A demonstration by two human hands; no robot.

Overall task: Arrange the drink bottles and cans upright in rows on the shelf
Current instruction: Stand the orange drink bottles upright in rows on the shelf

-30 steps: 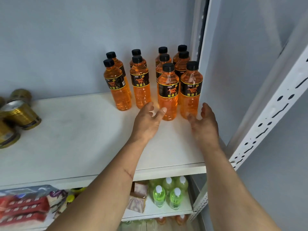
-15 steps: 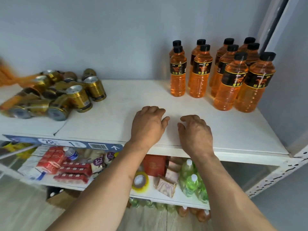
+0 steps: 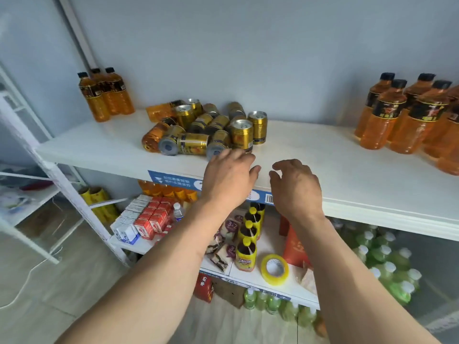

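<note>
Cans, small gold-coloured metal drink cans (image 3: pixel 196 127), lie jumbled near the middle of the white shelf (image 3: pixel 310 155), most on their sides, two upright (image 3: pixel 242 134) at the right of the heap. We judge them rigid, smooth and apt to roll, so we would grip each round its wall. Our left hand (image 3: pixel 229 176) hovers with loose fingers just before the nearest can; our right hand (image 3: pixel 295 187) hangs relaxed beside it, holding nothing. Orange plastic bottles with black caps (image 3: pixel 397 115) stand at the right.
</note>
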